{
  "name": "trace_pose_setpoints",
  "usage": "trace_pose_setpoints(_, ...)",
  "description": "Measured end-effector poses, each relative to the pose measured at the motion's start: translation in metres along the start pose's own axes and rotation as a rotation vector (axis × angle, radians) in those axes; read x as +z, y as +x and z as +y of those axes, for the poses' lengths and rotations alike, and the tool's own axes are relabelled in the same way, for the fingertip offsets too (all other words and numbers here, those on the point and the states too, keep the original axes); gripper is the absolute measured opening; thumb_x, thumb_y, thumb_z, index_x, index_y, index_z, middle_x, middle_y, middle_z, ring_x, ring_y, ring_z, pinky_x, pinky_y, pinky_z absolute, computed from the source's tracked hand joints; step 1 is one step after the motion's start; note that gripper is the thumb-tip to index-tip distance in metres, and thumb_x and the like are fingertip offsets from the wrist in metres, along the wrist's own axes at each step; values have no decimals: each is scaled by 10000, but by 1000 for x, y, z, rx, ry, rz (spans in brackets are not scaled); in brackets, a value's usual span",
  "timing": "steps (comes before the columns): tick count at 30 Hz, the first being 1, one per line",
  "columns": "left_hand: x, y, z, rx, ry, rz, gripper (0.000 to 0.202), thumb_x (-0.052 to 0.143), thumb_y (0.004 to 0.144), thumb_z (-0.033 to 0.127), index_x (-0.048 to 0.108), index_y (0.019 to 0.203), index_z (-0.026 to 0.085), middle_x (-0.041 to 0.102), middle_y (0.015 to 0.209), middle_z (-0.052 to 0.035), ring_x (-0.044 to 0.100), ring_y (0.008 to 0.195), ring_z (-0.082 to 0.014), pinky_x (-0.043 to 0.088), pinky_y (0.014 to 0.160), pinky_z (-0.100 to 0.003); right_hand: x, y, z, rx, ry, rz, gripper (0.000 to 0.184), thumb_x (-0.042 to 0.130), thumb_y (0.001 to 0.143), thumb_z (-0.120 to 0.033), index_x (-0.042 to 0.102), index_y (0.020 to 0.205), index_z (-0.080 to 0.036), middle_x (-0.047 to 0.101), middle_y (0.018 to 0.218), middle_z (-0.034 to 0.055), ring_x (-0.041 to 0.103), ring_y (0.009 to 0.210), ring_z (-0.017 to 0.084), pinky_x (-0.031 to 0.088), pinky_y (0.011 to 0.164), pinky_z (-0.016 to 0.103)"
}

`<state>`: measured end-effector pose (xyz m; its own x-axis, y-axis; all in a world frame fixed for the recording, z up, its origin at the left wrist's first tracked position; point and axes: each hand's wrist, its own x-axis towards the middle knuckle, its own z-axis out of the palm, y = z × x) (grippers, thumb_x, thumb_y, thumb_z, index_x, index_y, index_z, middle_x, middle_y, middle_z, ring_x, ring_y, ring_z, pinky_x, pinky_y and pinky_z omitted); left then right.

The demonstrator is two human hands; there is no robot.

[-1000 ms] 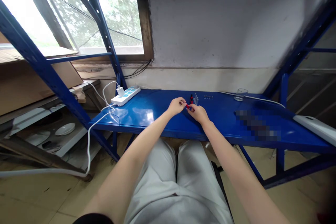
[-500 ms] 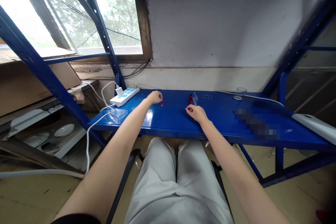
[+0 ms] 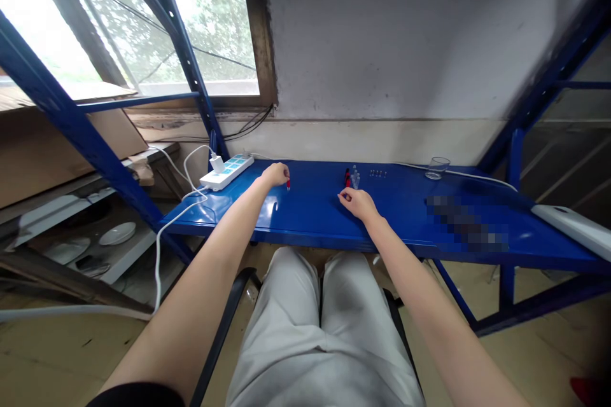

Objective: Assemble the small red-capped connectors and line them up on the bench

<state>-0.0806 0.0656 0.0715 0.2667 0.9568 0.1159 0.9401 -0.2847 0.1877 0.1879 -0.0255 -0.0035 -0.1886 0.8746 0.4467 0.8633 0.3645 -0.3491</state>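
Observation:
Between the fingertips of my left hand (image 3: 275, 174) is a small red stick-shaped piece (image 3: 288, 184), pointing down over the blue table (image 3: 310, 203). My right hand (image 3: 359, 202) is closed with its fingers curled together near the table's middle; whether it holds anything is hidden. Just behind it stand small red and black pieces (image 3: 347, 177). Beside them is a group of small clear pieces (image 3: 355, 175), partly covered by the hand. Farther right lie several tiny pale bits (image 3: 379, 173) in a row.
A white power strip (image 3: 228, 172) with a plug and cable lies at the table's left end. Toward the back right stands a glass cup (image 3: 436, 168). A blurred dark object (image 3: 465, 222) lies at the right, and a white device (image 3: 573, 229) sits at the far right edge.
My left hand has shifted slightly left, toward the power strip, with the red piece in its fingers. My right hand has hardly moved.

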Motion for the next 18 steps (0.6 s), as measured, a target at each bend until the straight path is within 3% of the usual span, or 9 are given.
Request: trace_pose_setpoints(18, 3, 2, -2, -26, 43, 25, 223, 559, 690, 202, 657, 891, 212, 656, 941, -65, 598, 855, -197, 457, 725, -255, 2, 1, 2, 13, -13, -3, 258, 396, 843, -336, 606, 833, -186, 569, 604, 15, 503, 544, 123, 288, 493, 219)
